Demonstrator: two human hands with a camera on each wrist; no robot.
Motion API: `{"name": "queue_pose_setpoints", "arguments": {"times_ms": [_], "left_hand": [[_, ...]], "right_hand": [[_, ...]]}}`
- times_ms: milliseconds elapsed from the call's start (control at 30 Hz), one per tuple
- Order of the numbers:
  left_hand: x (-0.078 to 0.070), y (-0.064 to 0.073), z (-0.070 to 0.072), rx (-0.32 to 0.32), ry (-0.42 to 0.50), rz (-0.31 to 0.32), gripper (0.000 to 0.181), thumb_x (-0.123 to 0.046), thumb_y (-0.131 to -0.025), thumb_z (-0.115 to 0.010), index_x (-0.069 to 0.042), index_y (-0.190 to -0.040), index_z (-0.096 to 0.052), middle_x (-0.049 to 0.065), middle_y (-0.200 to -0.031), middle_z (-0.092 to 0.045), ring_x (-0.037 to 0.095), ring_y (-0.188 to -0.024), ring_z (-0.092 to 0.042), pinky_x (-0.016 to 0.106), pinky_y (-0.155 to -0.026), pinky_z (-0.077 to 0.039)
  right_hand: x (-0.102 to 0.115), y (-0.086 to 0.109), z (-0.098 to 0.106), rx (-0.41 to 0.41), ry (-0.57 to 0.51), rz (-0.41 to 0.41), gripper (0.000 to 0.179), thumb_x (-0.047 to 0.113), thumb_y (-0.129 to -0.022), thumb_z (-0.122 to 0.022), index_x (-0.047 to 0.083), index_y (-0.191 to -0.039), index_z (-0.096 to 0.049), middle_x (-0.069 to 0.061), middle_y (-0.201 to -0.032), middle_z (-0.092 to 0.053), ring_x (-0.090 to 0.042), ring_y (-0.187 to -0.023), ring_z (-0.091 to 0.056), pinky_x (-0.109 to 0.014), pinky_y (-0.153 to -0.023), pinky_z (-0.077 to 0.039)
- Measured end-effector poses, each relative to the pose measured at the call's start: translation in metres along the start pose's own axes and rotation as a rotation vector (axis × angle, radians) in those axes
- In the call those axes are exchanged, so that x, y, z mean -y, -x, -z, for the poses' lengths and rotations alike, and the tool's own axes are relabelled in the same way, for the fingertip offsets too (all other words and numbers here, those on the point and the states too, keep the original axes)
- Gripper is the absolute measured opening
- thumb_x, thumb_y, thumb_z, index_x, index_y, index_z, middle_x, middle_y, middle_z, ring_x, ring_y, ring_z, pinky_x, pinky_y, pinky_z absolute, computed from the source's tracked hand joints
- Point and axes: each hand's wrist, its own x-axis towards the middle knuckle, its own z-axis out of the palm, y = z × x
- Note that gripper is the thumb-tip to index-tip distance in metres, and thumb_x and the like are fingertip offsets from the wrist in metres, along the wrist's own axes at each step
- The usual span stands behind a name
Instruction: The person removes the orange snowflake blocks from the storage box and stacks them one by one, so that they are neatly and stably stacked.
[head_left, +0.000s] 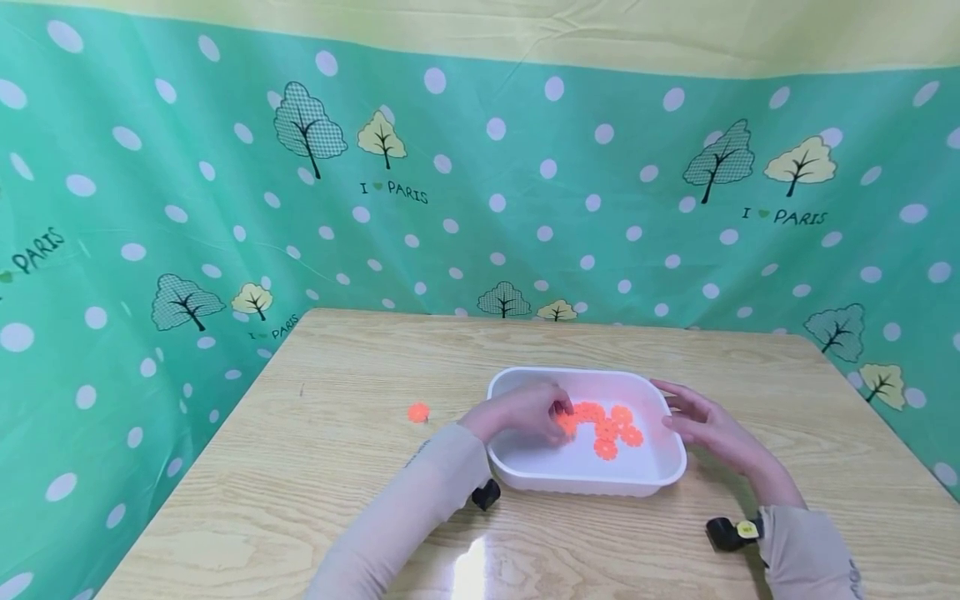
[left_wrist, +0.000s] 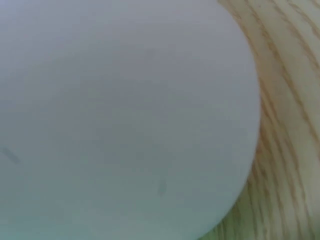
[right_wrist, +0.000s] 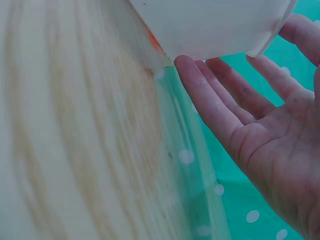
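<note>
A white plastic tub (head_left: 600, 481) stands on the table. Inside it lie several orange flower-shaped discs (head_left: 606, 448), mostly toward its right half. My left hand (head_left: 531, 410) reaches over the tub's left rim, fingers curled down, and pinches at discs at the left end of the group; its fingertips are partly hidden. In the left wrist view the tub's pale outer wall (left_wrist: 135, 120) fills most of the picture. My right hand (head_left: 708, 425) rests against the tub's right end with its fingers extended. In the right wrist view the fingers (right_wrist: 205, 95) touch the tub's outer wall.
One more orange disc (head_left: 417, 412) lies on the wooden table (head_left: 360, 358), left of the tub. A green dotted cloth (head_left: 450, 183) with printed trees hangs behind the table and along its sides. Each wrist wears a small black camera (head_left: 723, 534).
</note>
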Motion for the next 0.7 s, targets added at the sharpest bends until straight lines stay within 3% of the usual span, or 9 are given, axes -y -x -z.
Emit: {"name": "queue_pose_setpoints", "arguments": {"times_ms": [433,533,700], "left_hand": [[0.001,0.009,0.009,-0.038,0.035,-0.013,0.038,-0.015,-0.077,-0.071,-0.009,-0.113,-0.061,-0.002,-0.101,-0.060,0.007,-0.087,-0.054,0.015,-0.076,-0.043],[0.002,0.012,0.011,-0.049,0.032,-0.011,0.037,-0.016,-0.077,-0.071,-0.012,-0.113,-0.062,-0.003,-0.102,-0.060,0.007,-0.088,-0.054,0.015,-0.075,-0.043],[0.002,0.016,0.014,-0.080,-0.014,-0.012,0.036,-0.017,-0.077,-0.071,-0.014,-0.111,-0.063,-0.004,-0.102,-0.059,0.005,-0.087,-0.054,0.015,-0.074,-0.043]], "right_hand": [[-0.001,0.000,0.000,0.001,0.009,0.002,0.057,0.025,-0.091,-0.052,0.018,-0.143,-0.028,-0.021,-0.138,-0.037,0.000,-0.105,-0.047,-0.040,-0.086,-0.047],[-0.001,-0.001,-0.001,0.000,0.011,0.001,0.058,0.025,-0.091,-0.052,0.017,-0.143,-0.028,-0.021,-0.138,-0.037,-0.016,-0.114,-0.048,-0.040,-0.085,-0.047],[-0.001,0.000,0.000,0.000,0.016,0.001,0.058,0.025,-0.091,-0.052,0.017,-0.143,-0.028,-0.020,-0.138,-0.037,-0.027,-0.117,-0.046,-0.038,-0.086,-0.046]]}}
